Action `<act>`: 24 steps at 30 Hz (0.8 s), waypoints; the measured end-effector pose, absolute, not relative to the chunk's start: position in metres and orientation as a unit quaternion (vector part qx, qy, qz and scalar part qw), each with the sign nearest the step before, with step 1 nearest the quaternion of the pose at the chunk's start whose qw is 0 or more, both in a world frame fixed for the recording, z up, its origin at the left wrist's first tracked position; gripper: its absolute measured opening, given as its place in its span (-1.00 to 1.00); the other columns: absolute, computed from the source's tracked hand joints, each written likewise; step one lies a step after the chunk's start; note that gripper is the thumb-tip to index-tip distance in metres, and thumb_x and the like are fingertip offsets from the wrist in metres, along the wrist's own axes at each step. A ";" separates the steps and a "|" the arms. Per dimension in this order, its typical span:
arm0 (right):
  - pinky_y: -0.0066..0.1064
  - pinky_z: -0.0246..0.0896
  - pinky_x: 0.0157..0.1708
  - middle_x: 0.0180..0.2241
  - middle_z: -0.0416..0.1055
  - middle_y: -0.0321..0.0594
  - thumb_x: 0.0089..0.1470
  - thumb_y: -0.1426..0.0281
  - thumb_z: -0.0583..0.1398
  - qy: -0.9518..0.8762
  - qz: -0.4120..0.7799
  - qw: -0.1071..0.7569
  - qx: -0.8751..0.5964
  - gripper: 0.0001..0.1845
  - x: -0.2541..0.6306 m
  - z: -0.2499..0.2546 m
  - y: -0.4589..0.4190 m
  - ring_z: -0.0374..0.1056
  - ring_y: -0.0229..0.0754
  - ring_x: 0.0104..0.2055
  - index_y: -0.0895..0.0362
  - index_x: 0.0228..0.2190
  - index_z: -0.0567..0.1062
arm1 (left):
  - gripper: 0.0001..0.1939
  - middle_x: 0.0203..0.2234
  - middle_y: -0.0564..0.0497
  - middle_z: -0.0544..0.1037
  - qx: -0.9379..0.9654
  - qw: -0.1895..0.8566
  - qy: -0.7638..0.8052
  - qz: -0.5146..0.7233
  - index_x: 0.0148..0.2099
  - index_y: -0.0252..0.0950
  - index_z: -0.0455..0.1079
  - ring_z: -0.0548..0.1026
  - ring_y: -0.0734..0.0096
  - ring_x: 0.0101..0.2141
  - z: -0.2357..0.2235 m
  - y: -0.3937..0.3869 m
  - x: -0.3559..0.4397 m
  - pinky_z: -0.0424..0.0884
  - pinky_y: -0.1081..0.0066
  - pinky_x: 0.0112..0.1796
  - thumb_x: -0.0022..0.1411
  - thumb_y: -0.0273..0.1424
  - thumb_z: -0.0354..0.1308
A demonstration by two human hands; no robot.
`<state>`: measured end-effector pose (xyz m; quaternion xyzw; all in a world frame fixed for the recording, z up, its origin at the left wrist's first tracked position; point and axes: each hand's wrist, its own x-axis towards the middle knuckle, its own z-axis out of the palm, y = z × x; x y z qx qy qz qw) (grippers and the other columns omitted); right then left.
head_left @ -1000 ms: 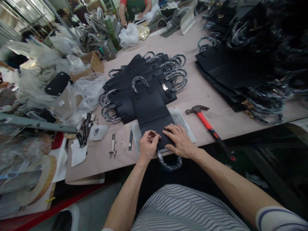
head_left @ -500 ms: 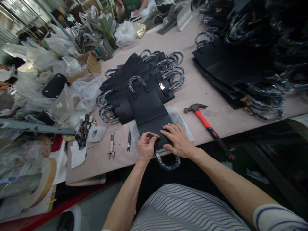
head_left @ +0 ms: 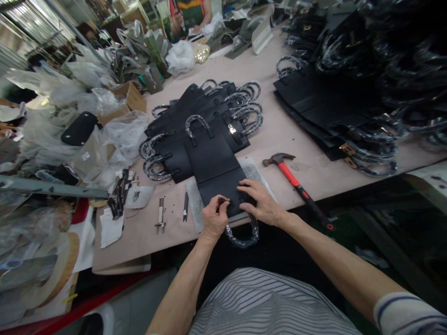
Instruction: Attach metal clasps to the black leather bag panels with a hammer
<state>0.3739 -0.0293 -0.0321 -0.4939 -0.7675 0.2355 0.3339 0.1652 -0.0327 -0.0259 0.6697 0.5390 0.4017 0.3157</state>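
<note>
Grip: left hand (head_left: 213,217) pinches a small dark piece (head_left: 222,200) between thumb and fingertips; right hand (head_left: 264,204) grasps nothing visible, its thumb and fingers spread at the black panel (head_left: 217,182).
Near-left corner: dark tools (head_left: 119,197) bunched beside a white paper.
Near edge, left of middle: metal tool (head_left: 161,213), then slim black tool (head_left: 186,207), apart on the table (head_left: 291,118).
Near edge, middle: black panel lies partly on a pale slab (head_left: 196,204); its wrapped handle (head_left: 241,243) hangs over the edge.
Table middle: black pieces (head_left: 173,156) overlap beyond the slab, under the panel's far end.
Near edge, right of middle: hammer (head_left: 287,173), untouched, butt past the edge.
Right side: stacked black pieces (head_left: 323,100) with wrapped handles.
Change: right thumb and fingers look more arched than half a second ago, the left pinch kept; this suggests fine fingerwork by the handle's attachment, unfinished.
</note>
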 end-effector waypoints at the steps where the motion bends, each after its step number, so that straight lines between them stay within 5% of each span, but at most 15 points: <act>1: 0.06 0.17 0.20 0.14 0.35 0.03 0.20 0.23 0.16 -0.741 0.220 0.356 -0.525 -0.53 0.383 -0.032 -0.028 0.25 0.11 0.20 0.10 0.11 0.44 | -0.88 -0.33 0.00 0.63 0.669 0.313 0.540 0.404 -0.21 -0.20 0.48 0.60 0.33 -0.29 -0.026 -0.033 0.166 0.51 0.38 -0.17 0.32 -0.38 0.11; 4: 0.06 0.20 0.15 0.02 0.42 0.09 0.20 0.27 0.12 -0.668 0.127 0.346 -0.646 -0.57 0.422 -0.032 -0.026 0.30 0.16 0.11 0.17 0.05 0.48 | -0.90 -0.34 0.00 0.62 0.664 0.311 0.541 0.411 -0.23 -0.20 0.47 0.60 0.33 -0.30 -0.027 -0.032 0.167 0.51 0.39 -0.19 0.31 -0.39 0.12; 7: 0.13 0.23 0.06 0.00 0.40 0.23 0.17 0.24 0.12 -0.631 0.055 0.231 -0.739 -0.50 0.463 -0.037 -0.032 0.29 0.28 0.07 0.28 0.05 0.47 | -0.90 -0.35 -0.01 0.63 0.654 0.316 0.545 0.419 -0.23 -0.20 0.46 0.61 0.32 -0.30 -0.028 -0.033 0.168 0.51 0.38 -0.19 0.30 -0.38 0.12; 12: 0.01 0.31 -0.17 -0.15 0.43 0.19 0.20 0.18 0.08 -0.587 0.107 0.069 -0.799 -0.52 0.488 -0.039 -0.042 0.39 0.22 -0.13 0.28 -0.04 0.47 | -0.90 -0.34 -0.01 0.63 0.657 0.302 0.552 0.414 -0.21 -0.20 0.46 0.62 0.31 -0.29 -0.031 -0.035 0.170 0.52 0.37 -0.19 0.30 -0.36 0.12; 14: -0.07 0.30 -0.23 -0.23 0.45 0.08 0.15 0.25 0.13 -0.547 0.173 0.083 -0.815 -0.65 0.485 -0.032 -0.038 0.40 0.12 -0.22 0.21 -0.13 0.47 | -0.90 -0.34 -0.02 0.63 0.667 0.289 0.548 0.414 -0.21 -0.20 0.46 0.62 0.31 -0.29 -0.032 -0.037 0.171 0.52 0.38 -0.19 0.31 -0.36 0.11; 19: -0.38 0.18 -0.54 -0.54 0.28 -0.29 0.02 0.41 0.18 -0.321 0.547 0.269 -0.725 -0.91 0.470 -0.002 -0.021 0.20 -0.26 -0.57 0.10 -0.43 0.32 | -0.89 -0.33 -0.03 0.65 0.694 0.265 0.517 0.424 -0.18 -0.22 0.47 0.63 0.33 -0.30 -0.036 -0.038 0.170 0.53 0.40 -0.21 0.32 -0.40 0.11; 24: -0.50 -0.09 -0.70 -0.60 0.10 -0.48 0.21 0.16 0.08 -0.335 0.574 0.333 -0.669 -0.76 0.438 0.036 -0.030 -0.05 -0.38 -0.70 0.06 -0.36 0.27 | -0.89 -0.36 -0.01 0.65 0.720 0.255 0.474 0.438 -0.18 -0.27 0.48 0.62 0.40 -0.35 -0.038 -0.037 0.168 0.53 0.46 -0.27 0.31 -0.47 0.12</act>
